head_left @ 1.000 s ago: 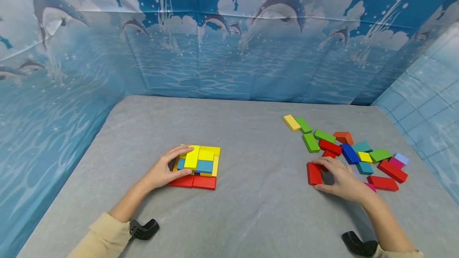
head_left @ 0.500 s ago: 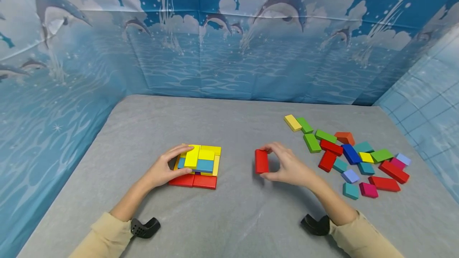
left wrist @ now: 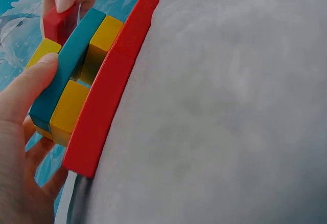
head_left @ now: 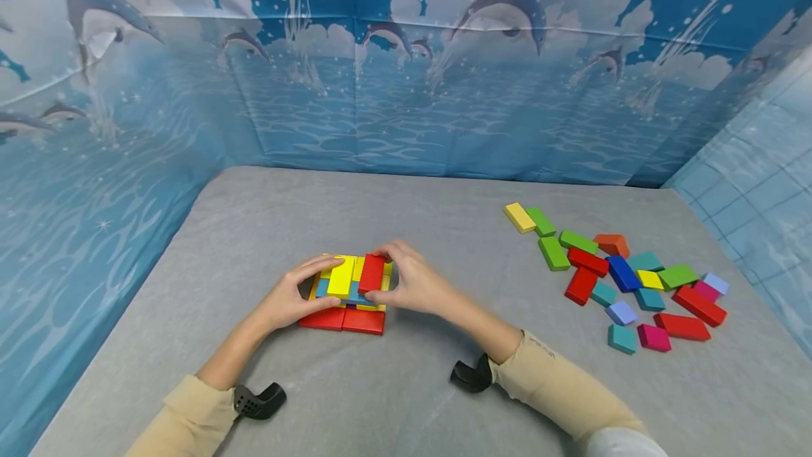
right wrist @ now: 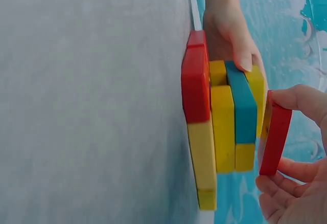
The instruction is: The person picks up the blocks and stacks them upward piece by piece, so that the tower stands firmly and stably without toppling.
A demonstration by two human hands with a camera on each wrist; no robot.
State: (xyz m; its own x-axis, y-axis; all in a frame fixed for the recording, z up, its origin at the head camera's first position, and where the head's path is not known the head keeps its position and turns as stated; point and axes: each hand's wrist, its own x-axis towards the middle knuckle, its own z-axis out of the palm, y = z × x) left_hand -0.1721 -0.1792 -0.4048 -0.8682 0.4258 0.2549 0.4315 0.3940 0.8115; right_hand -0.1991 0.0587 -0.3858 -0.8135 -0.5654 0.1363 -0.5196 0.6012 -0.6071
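Note:
My left hand point(head_left: 297, 296) holds a yellow block point(head_left: 340, 278) on top of a layered block stack, thumb at its near end and fingers at its far end. Under it lies a teal block point(left wrist: 67, 65), over yellow blocks point(right wrist: 223, 129) and a bottom layer with red blocks point(head_left: 364, 321) along the front. My right hand point(head_left: 420, 285) pinches a red block point(head_left: 371, 273) by its ends, thumb near and fingers far. From the right wrist, a narrow gap shows between this red block point(right wrist: 276, 134) and the stack's top. The stack's far side is partly hidden.
Loose blocks lie scattered at the right of the grey table point(head_left: 457, 386), among them green point(head_left: 554, 254), red point(head_left: 681, 326), dark blue point(head_left: 624, 273) and magenta point(head_left: 654, 337) ones. A dolphin-print curtain point(head_left: 406, 125) hangs behind the table. Black wrist devices point(head_left: 260, 401) sit at both cuffs.
My right hand has carried the red block left from the scattered blocks to above the right part of the stack. My left hand has stayed at the stack.

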